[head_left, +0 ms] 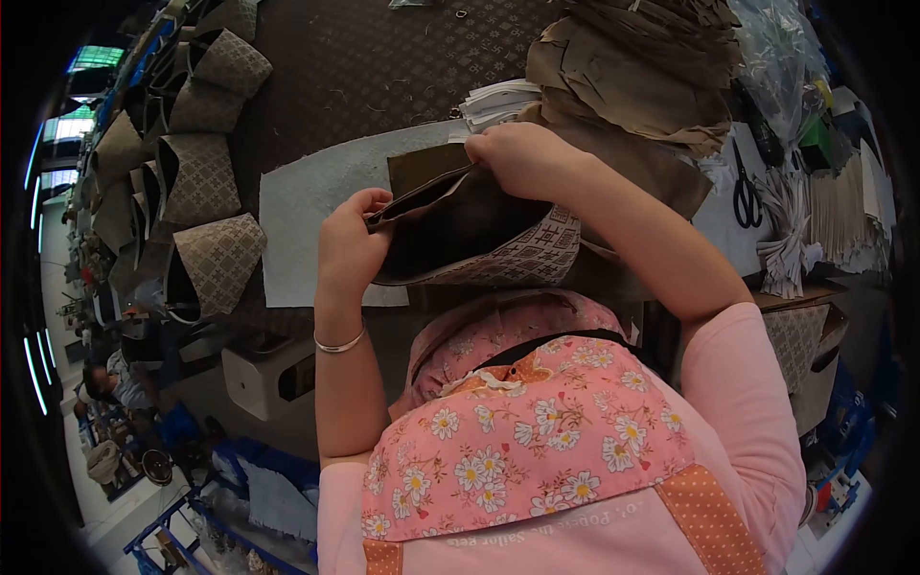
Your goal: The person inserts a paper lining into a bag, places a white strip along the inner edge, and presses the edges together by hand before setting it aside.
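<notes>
A patterned bag body with a dark lining is held between my hands over the front edge of the table, its mouth facing up. My left hand grips the left end of its rim, thumb and fingers closed on the edge. At the far rim, my right hand pinches the edge with curled fingers; its fingertips are partly hidden. Beneath and behind the bag lies a pale sheet, with a brown flat piece on it.
Several patterned bag bodies stand along the table's left side. Stacked brown sheets lie at the back right, beside white strips. Black scissors and bundled pale strips are at the right. A person is in the left background.
</notes>
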The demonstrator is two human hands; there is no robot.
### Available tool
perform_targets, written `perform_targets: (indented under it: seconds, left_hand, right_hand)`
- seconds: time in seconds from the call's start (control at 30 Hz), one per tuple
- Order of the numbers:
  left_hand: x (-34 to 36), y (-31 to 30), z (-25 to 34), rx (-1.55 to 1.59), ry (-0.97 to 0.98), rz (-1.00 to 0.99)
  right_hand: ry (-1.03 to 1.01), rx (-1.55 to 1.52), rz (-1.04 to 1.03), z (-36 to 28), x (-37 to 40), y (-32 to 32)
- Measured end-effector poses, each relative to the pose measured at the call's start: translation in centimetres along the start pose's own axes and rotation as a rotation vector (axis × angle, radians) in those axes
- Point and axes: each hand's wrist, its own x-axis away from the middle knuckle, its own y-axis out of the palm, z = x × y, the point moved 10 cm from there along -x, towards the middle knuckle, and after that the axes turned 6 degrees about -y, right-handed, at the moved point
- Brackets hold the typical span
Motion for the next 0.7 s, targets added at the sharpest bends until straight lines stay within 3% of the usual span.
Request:
perform_targets:
  seconds: [0.1, 0.3, 0.47, 0.7]
  left_hand:
    - [0.0, 0.0, -0.2, -0.096, -0.116, -0.073]
    - [-0.2, 0.6, -0.6, -0.121, -0.073, -0.132]
    - [-0.6, 1.4, -2.1, -0.014, -0.090, -0.201]
    - [-0.1, 1.9, -1.6, 0.078, -0.109, -0.296]
  right_hand:
    - [-0.046, -0.040, -0.025, 0.0, 0.2, 0.1]
    - [-0.016, -0.065, -0.164, 0.2, 0.0, 0.3]
    - [-0.118, -0.244, 0.006, 0.4, -0.3, 0.1]
    - [-0.087, -0.095, 0.014, 0.2, -0.8, 0.2]
